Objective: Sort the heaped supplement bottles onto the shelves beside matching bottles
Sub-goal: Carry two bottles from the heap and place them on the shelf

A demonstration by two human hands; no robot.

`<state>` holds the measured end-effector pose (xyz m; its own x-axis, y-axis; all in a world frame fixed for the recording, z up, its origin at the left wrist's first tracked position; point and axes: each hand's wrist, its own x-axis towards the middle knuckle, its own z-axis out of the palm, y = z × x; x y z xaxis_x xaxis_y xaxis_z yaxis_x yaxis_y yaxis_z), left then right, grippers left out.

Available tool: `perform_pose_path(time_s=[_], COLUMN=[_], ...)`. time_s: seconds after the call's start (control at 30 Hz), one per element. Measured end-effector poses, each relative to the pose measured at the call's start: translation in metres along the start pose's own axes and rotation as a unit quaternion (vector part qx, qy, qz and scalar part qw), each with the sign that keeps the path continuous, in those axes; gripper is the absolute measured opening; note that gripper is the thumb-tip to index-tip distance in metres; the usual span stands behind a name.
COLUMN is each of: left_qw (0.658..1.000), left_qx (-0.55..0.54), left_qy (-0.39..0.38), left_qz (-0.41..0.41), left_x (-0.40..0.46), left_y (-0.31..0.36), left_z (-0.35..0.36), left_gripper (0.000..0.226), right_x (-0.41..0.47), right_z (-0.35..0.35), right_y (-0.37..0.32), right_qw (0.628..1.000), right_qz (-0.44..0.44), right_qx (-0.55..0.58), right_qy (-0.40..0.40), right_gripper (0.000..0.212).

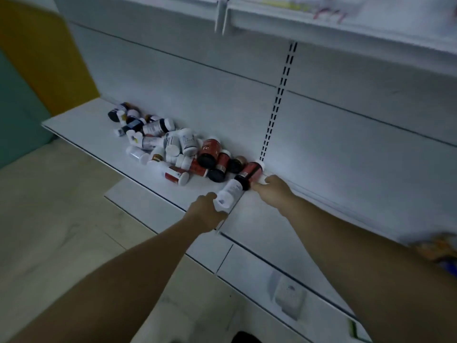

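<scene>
The job has hardly started. Most of the bottles lie in a big heap (168, 147) on the white shelf (81, 125), close to the back wall. Some are white and some are red with dark caps. No neat rows of matching bottles show here. The shelf above (346, 28) is blurry, with only some yellow and pink smudges on it.

The left hand (206, 210) grips a white bottle (228, 193) by its cap end, with its fingers curled round it, at the near end of the heap. The right hand (272, 189) reaches to a red bottle (249, 173) lying by the wall. It touches the bottle, but I cannot tell if it has hold of it.

Almost no writing can be read. One big red bottle (210, 151) shows white letters that look like "re". The other labels are too blurry.
</scene>
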<state>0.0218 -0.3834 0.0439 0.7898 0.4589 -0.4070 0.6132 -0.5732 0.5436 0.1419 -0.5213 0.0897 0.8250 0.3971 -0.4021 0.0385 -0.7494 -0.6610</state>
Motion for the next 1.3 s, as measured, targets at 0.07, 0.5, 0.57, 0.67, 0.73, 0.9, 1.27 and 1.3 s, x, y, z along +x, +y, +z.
perform_pose_path(time_s=[0.07,0.5,0.57,0.67,0.73,0.9,1.27,1.3], left_qw=[1.000,0.980,0.964,0.927,0.900,0.844,0.721,0.715], left_qx=[-0.008,-0.179,-0.256,-0.368,-0.433,-0.532,-0.665,-0.668], left_qy=[0.010,0.078,0.076,0.068,0.040,0.006,-0.185,-0.196], left_qz=[0.003,0.032,0.013,-0.009,-0.033,-0.065,0.064,0.066], left_x=[0.025,0.108,0.102,0.094,0.086,0.057,-0.083,-0.096], left_y=[-0.007,-0.032,-0.033,-0.032,-0.027,-0.014,-0.004,-0.005], left_z=[0.004,0.043,0.032,0.017,0.006,-0.029,-0.132,-0.140], left_gripper=[0.061,0.048,0.045,0.039,0.044,0.036,0.045,0.042], right_x=[0.021,0.151,0.148,0.130,0.114,0.050,-0.142,-0.159], right_z=[0.013,0.075,0.072,0.063,0.056,0.030,0.026,0.029], right_y=[0.000,0.021,0.023,0.030,0.034,0.022,-0.041,-0.047], right_qw=[0.999,0.980,0.970,0.947,0.929,0.872,0.764,0.761], right_qz=[0.032,0.124,0.149,0.190,0.199,0.167,0.013,-0.004], right_qx=[0.025,0.131,0.170,0.245,0.307,0.461,0.644,0.648], right_qy=[0.007,0.085,0.091,0.076,0.051,-0.008,-0.034,-0.030], right_gripper=[0.053,0.077,0.072,0.058,0.054,0.025,0.045,0.047])
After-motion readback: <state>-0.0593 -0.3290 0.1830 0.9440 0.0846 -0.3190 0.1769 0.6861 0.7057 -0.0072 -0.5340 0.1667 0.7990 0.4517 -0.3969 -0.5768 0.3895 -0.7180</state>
